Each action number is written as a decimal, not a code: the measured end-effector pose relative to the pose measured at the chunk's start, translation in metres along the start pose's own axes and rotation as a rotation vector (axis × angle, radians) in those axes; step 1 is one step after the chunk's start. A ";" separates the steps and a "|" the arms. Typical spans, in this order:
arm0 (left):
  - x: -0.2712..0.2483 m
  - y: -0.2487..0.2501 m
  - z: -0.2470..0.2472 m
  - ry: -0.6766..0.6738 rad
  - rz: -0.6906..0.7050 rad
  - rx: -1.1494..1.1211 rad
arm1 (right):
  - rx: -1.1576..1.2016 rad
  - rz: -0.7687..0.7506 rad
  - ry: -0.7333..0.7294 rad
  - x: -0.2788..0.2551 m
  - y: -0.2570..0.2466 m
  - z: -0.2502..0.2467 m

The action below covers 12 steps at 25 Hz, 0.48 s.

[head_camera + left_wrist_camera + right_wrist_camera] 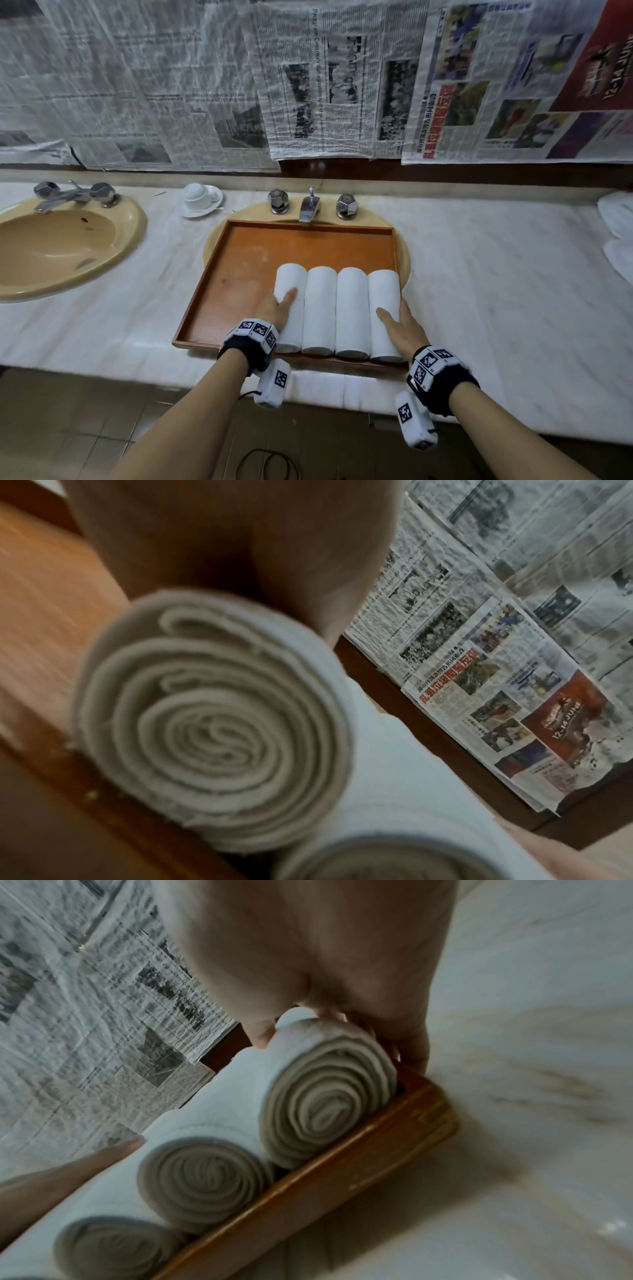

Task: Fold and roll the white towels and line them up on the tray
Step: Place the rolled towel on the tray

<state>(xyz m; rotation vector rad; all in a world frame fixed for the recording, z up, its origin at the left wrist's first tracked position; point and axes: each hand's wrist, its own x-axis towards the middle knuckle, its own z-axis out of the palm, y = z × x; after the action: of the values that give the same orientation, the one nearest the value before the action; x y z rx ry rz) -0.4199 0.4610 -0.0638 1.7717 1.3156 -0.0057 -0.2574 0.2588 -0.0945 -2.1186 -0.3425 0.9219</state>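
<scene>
Nearest me, my left hand [274, 310] lies on the outer side of the leftmost roll [290, 301], fingers straight along it, not curled round. My right hand [402, 325] does the same at the far end of the row: thumb on top of the rightmost roll [385, 308], the other fingers [416, 1047] down between that roll and the tray [239, 274] rim. Both hands are flat and pressing, gripping nothing.

Four rolls sit side by side and touching between my hands, their near ends against the tray's front rim, and the rightmost is hard against the right rim. The tray floor beyond and left of my hands is bare.

My worry: if I squeeze inward too hard, a middle roll may ride up or an outer lap may loosen. The tray also straddles a sink [406, 263], so a heavy push could shift it.

The wrist views show the spiral ends [212, 739], tight and even, which the head view hides. Only the head view shows the whole row, plus more white cloth [616, 219] on the table [496, 291] well off to my right, perhaps towels left to do.
</scene>
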 end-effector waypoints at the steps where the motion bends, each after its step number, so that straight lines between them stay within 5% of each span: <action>1: 0.002 0.000 0.000 -0.017 0.000 0.007 | 0.002 -0.003 0.008 0.000 0.000 0.000; 12: 0.013 -0.005 -0.008 -0.053 0.059 0.088 | 0.023 0.009 0.039 -0.002 -0.002 0.006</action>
<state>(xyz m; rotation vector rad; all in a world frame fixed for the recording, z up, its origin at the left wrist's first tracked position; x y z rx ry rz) -0.4221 0.4763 -0.0690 1.8716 1.2409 -0.0779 -0.2628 0.2627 -0.0947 -2.1157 -0.3014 0.8847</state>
